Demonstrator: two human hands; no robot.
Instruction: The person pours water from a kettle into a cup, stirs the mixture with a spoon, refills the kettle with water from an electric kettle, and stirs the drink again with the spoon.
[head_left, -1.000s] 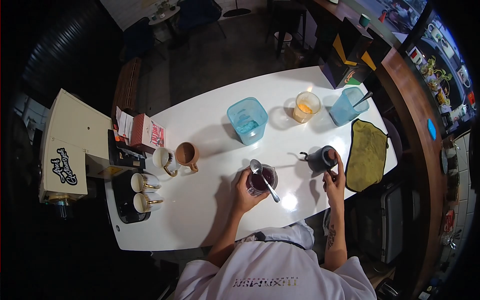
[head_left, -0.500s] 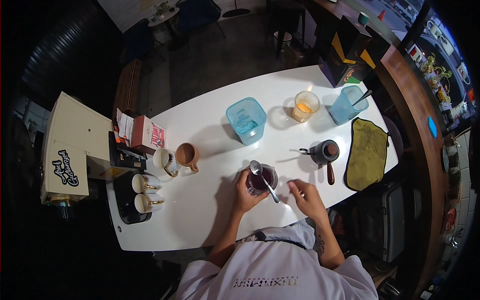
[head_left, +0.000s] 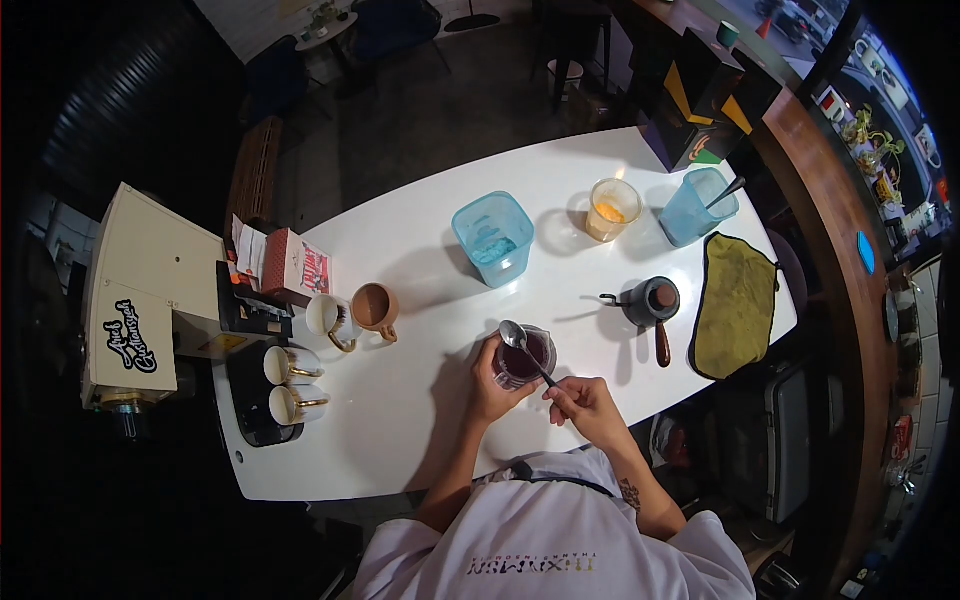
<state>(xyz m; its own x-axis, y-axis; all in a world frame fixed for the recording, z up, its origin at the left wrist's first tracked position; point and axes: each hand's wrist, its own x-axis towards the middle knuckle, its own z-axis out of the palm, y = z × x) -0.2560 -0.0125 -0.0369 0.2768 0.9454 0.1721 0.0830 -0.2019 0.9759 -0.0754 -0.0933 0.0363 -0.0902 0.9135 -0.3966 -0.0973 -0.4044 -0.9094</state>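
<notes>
My left hand [head_left: 493,392] is wrapped round the left side of a glass cup [head_left: 538,352] of dark red liquid. A metal spoon [head_left: 513,335] lies across the cup's rim, bowl toward the far left. The fingers of my right hand [head_left: 585,404] pinch the spoon's handle end at the cup's near right. To the right, a dark grey pot [head_left: 648,303] with a thin spout and a brown wooden handle stands on the white table [head_left: 400,440].
Beyond the cup stand a blue container [head_left: 493,240], a glass with orange contents [head_left: 612,210] and a blue jug [head_left: 698,208] holding a dark-handled utensil. An olive cloth [head_left: 735,308] lies right. Left are a brown mug [head_left: 375,310], white mugs [head_left: 292,405] and a cream machine [head_left: 145,300].
My right hand has let go of the grey pot, moved left to the cup and taken hold of the spoon's handle. My left hand has stayed on the cup.
</notes>
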